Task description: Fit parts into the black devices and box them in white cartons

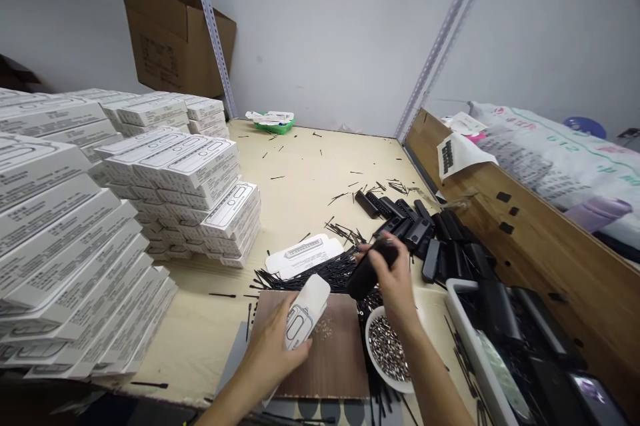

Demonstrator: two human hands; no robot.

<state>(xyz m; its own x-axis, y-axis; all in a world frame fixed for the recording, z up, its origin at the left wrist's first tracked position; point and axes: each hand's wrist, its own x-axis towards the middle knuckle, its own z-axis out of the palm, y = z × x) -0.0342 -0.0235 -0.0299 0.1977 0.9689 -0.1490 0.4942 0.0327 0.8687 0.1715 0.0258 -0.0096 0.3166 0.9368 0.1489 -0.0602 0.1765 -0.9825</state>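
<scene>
My left hand grips a small white printed carton, its end flap pointing away from me, above a brown wooden board. In my right hand is a black oblong device, held tilted to the right of the carton and apart from it. Under and beyond the device lie many thin black straps. A flattened white carton rests on the table behind the board. Close to my right wrist stands a white bowl full of small metal parts.
Tall stacks of white cartons fill the left side. Black devices lie piled at the right, and more sit in a white tray. A wooden side board edges the table. A green basket stands at the back.
</scene>
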